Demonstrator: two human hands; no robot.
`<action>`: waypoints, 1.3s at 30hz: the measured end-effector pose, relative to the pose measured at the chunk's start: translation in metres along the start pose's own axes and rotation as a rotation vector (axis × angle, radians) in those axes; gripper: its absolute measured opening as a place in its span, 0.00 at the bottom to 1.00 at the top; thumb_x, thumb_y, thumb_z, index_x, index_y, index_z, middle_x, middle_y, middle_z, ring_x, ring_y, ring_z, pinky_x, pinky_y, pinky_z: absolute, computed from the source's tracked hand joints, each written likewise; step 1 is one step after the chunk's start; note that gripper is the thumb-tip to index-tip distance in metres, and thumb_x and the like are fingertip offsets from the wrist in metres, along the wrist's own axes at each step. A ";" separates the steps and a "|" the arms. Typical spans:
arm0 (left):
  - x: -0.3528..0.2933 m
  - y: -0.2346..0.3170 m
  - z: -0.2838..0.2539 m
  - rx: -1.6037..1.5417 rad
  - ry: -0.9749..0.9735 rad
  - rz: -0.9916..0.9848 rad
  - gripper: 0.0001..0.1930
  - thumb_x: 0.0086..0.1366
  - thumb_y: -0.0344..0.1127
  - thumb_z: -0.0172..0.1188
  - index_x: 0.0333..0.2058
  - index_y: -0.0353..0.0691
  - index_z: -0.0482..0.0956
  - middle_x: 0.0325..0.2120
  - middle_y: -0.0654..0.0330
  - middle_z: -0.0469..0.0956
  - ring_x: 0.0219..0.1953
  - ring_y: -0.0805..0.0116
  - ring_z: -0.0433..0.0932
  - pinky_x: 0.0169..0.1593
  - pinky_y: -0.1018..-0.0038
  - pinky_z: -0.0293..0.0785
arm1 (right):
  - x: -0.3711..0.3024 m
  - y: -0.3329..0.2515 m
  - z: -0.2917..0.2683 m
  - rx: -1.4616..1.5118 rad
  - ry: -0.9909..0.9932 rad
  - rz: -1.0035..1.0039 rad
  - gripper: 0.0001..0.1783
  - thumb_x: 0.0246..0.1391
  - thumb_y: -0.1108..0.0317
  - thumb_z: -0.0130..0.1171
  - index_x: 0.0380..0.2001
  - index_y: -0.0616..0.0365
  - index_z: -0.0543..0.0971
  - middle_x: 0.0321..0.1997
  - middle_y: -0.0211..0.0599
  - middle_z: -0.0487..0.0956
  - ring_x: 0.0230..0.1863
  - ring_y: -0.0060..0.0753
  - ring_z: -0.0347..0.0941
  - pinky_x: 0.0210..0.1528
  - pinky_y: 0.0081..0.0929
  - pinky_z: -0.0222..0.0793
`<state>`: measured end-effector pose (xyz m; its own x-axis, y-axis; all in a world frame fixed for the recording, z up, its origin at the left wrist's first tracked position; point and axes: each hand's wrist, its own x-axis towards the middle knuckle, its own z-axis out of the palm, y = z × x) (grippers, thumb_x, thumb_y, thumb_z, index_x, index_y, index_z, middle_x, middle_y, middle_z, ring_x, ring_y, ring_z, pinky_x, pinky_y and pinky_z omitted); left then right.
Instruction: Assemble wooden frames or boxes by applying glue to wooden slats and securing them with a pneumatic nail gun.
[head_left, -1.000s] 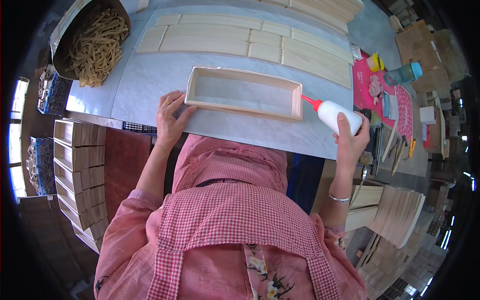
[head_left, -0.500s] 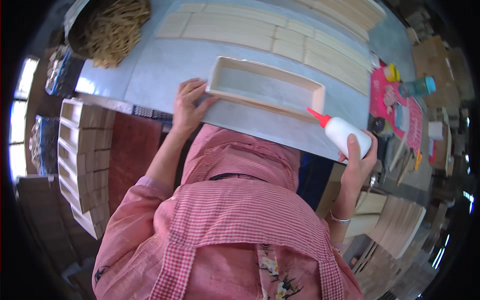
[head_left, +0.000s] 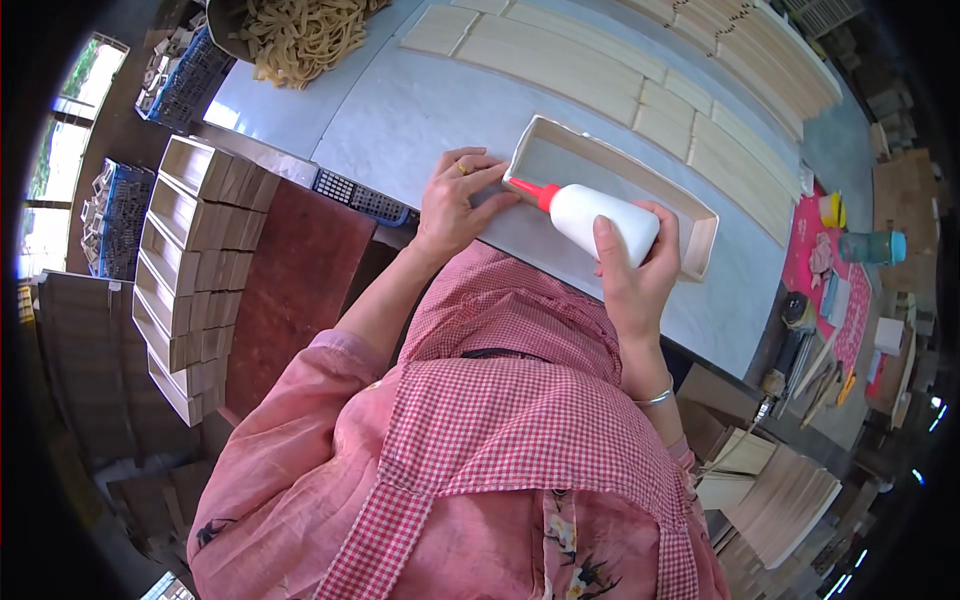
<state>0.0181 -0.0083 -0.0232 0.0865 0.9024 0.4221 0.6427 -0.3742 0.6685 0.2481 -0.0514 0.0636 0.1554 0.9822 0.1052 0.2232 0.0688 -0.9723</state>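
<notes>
My right hand [head_left: 640, 265] grips a white squeeze bottle [head_left: 600, 222] with a red pointed nozzle, tilted so the tip points left. The nozzle tip is at the left end of the near side of a long rectangular wooden frame [head_left: 702, 245], which lies on the grey tabletop; whether they touch I cannot tell. The bottle hides much of the frame's near side. At that same left end, my left hand [head_left: 455, 200] holds the frame's corner with thumb and fingers, its forearm coming in from the lower left.
Flat pale wooden boards [head_left: 550, 60] lie in rows beyond the frame, with stacked strips [head_left: 760, 60] at the far right. A container of tan bands [head_left: 305, 40] stands far left. Stacked wooden boxes [head_left: 190, 280] are left of the table. A teal bottle [head_left: 868, 247] stands right.
The squeeze bottle in my right hand has moved left along the frame, from its right end to its left end. My view has shifted; my left hand stays at the frame's left end.
</notes>
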 end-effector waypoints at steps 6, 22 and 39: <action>-0.001 -0.004 0.003 -0.011 0.009 0.000 0.20 0.55 0.32 0.72 0.48 0.40 0.86 0.47 0.59 0.82 0.58 0.55 0.72 0.60 0.63 0.72 | -0.003 -0.008 -0.020 -0.093 0.029 0.016 0.26 0.56 0.60 0.68 0.51 0.61 0.70 0.45 0.46 0.75 0.41 0.40 0.77 0.39 0.30 0.77; 0.001 -0.002 0.003 -0.016 0.001 -0.009 0.18 0.55 0.32 0.73 0.46 0.38 0.87 0.47 0.59 0.82 0.58 0.56 0.72 0.60 0.63 0.71 | -0.034 -0.006 -0.114 -0.225 0.261 0.114 0.24 0.56 0.63 0.68 0.51 0.61 0.71 0.44 0.45 0.76 0.38 0.35 0.76 0.35 0.27 0.76; 0.003 0.004 0.003 0.047 -0.027 -0.012 0.18 0.56 0.33 0.72 0.46 0.38 0.86 0.47 0.59 0.82 0.56 0.56 0.73 0.59 0.65 0.71 | -0.054 -0.003 -0.181 -0.259 0.475 0.169 0.24 0.55 0.64 0.68 0.50 0.62 0.72 0.40 0.44 0.77 0.29 0.29 0.74 0.22 0.18 0.69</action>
<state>0.0231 -0.0065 -0.0208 0.0989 0.9125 0.3970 0.6787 -0.3536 0.6437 0.4128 -0.1367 0.0990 0.6121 0.7853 0.0931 0.3774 -0.1866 -0.9071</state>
